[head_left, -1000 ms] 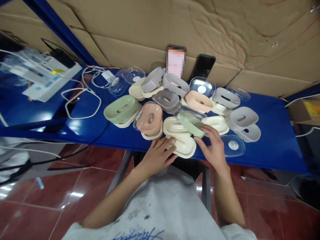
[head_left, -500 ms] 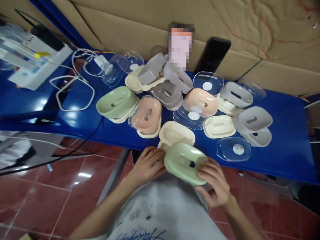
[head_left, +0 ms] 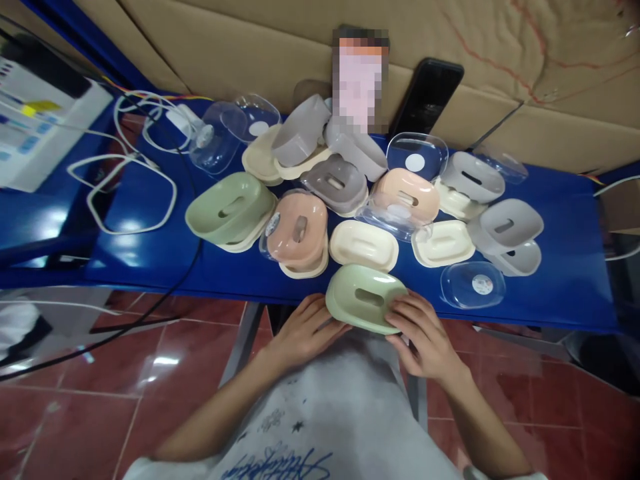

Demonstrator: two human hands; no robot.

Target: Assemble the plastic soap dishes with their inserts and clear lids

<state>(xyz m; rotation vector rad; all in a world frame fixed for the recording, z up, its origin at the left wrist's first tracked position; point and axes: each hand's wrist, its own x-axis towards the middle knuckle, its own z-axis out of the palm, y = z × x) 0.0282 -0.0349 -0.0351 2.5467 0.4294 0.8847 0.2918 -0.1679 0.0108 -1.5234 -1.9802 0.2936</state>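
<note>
A green oval dish with a slot (head_left: 367, 300) is at the table's front edge, close to my body. My right hand (head_left: 423, 333) grips its right end, thumb below and fingers on the rim. My left hand (head_left: 313, 330) is at its lower left side, fingers bent against it, their tips partly hidden by the dish. Just behind lies a cream oval tray (head_left: 364, 245). Left of that, a pink-orange dish (head_left: 300, 230) sits on a cream base, and another green dish (head_left: 227, 207) stands farther left.
Grey dishes (head_left: 513, 227), another peach dish (head_left: 407, 193) and clear lids (head_left: 473, 285) cover the blue table (head_left: 565, 293). A black phone (head_left: 430, 97) leans on the cardboard behind. White cables (head_left: 133, 230) and a white box (head_left: 45, 133) are at the left.
The green dish has moved up slightly and turned more level, and my right hand has moved with it. The cream tray behind now shows whole. The camera view has shifted.
</note>
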